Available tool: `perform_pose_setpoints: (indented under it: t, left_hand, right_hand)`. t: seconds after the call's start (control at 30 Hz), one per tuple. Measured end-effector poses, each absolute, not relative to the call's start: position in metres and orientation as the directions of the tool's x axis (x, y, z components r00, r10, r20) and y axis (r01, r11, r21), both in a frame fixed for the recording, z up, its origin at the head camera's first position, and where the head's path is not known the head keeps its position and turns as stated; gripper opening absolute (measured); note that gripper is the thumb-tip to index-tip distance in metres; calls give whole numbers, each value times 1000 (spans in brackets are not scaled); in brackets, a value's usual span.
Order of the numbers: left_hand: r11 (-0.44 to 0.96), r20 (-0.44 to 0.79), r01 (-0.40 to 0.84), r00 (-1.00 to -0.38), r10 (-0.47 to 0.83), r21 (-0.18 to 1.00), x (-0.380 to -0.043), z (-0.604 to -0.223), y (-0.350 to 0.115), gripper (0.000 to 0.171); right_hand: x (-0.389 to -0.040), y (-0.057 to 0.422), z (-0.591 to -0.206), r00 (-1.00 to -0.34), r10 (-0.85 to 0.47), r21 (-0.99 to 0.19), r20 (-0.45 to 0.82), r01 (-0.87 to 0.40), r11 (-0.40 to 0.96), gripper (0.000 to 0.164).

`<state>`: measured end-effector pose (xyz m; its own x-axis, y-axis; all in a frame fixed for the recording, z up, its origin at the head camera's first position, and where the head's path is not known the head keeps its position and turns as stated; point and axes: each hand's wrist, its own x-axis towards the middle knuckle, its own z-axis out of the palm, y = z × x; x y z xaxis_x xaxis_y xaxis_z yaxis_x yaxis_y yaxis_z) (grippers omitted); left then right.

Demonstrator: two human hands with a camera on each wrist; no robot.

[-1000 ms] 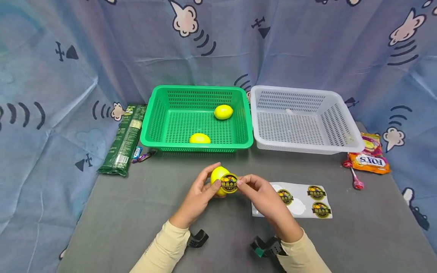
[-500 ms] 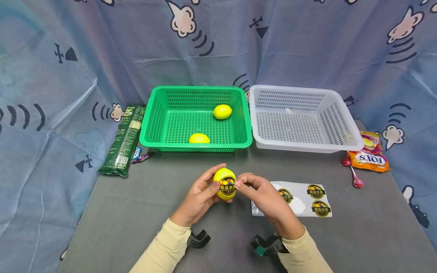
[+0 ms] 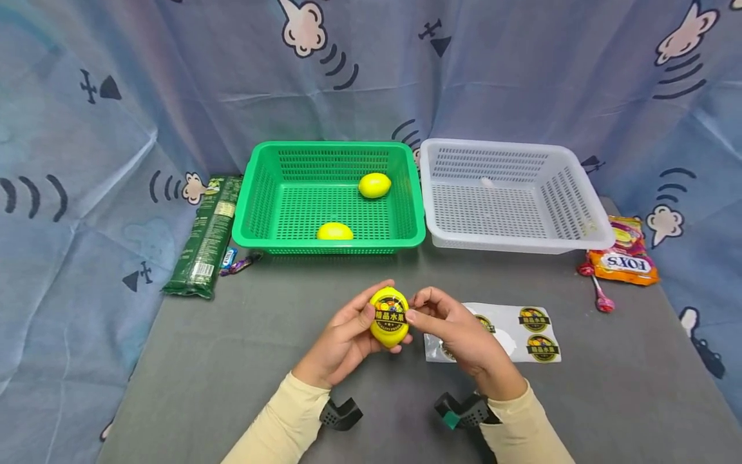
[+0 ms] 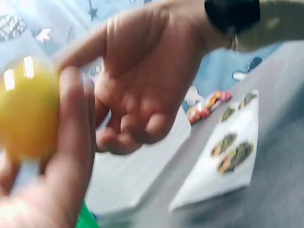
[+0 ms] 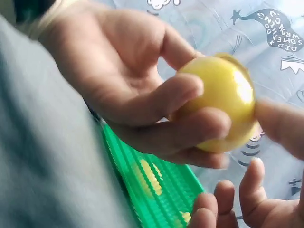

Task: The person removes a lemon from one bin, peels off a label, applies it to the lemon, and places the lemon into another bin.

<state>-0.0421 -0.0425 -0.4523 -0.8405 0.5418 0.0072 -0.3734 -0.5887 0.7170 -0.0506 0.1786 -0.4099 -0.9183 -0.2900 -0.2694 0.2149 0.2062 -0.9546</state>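
Observation:
A yellow lemon [image 3: 388, 336] is held upright by my left hand [image 3: 348, 335], thumb at its left side and fingers behind it. On the lemon's near face lies a round black and gold sticker [image 3: 390, 314]; in the right wrist view one edge seems to stand slightly off the skin. My right hand [image 3: 464, 332] touches the sticker's right edge with the thumb tip, its other fingers loosely bent. Under the right hand lies a white sticker sheet [image 3: 507, 316] with several such stickers, one partly covered. Both wrist views are blurred.
A green basket [image 3: 330, 245] with two lemons stands at the back, beside a white basket [image 3: 516, 243]. On the left lie a green packet [image 3: 205, 238] and small wrapped sweets [image 3: 237, 263]. A lollipop [image 3: 603, 301] and an orange candy bag [image 3: 626, 261] lie at right.
The sticker, earlier held between both hands in front of the lemon, now lies against its face. Both hands have moved slightly right with the lemon, which has turned more upright.

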Motion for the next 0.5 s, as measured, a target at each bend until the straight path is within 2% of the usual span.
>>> perform_pose_setpoints:
  t: [0.07,0.1,0.17,0.2,0.27,0.33,0.4,0.5]
  left_hand:
    - [-574,-30,-347,-872,488,741,-40,-447,-39,65]
    - [-562,-42,-325,-888,457,760,-39,-444,-36,66]
    - [-531,-59,-281,-917,395,800,-38,-440,-32,66]
    - [-513,-64,-262,-926,372,817,-38,-439,-30,66]
    - [-491,-64,-231,-941,333,840,-38,-438,-26,66]
    - [-504,-51,-214,-947,318,837,-38,-438,-23,68]
    - [-524,-29,-189,-954,298,831,-36,-438,-20,73]
    - [-542,14,-134,-966,260,830,-35,-438,-16,84]
  right_hand:
    - [-46,178,-405,-966,-162,-956,-199,155,250,21]
    - [-44,177,-403,-987,-104,-962,-125,95,256,19]
    - [-40,174,-399,-995,-29,-953,97,-101,287,16]
    - [-39,171,-398,-973,-40,-929,227,-229,291,17]
    - [-40,165,-397,-881,-133,-833,455,-473,288,20]
    - [-44,158,-398,-775,-266,-710,574,-632,309,26]
    - [-49,151,-401,-702,-388,-612,598,-712,344,37]
    - [-54,147,-405,-686,-486,-546,542,-727,417,49]
